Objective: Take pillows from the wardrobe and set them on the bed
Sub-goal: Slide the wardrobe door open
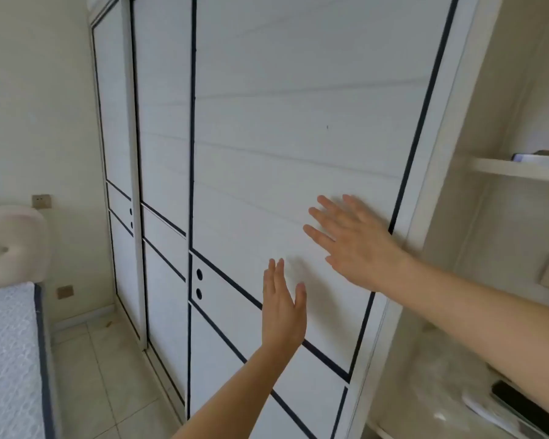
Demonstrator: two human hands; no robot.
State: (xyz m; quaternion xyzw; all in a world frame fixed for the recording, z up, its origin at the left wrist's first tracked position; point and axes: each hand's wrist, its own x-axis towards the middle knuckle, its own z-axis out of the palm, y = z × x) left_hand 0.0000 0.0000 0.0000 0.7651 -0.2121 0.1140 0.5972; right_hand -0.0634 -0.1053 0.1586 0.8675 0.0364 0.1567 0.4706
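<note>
A white wardrobe with dark-lined sliding doors fills the middle of the view. Its nearest door (pixel 292 122) is closed. My right hand (pixel 355 242) lies flat on this door near its right edge, fingers spread. My left hand (pixel 284 308) is lower and a little left, fingers straight and apart, close to or touching the same panel. Neither hand holds anything. No pillow is visible. The bed (pixel 7 359), with a white quilted mattress and a padded headboard (pixel 11 245), stands at the far left.
Two more sliding doors (pixel 162 153) run back to the left toward the wall. Open shelves (pixel 520 167) with a few items stand at the right. A strip of tiled floor (pixel 102 381) separates the bed from the wardrobe.
</note>
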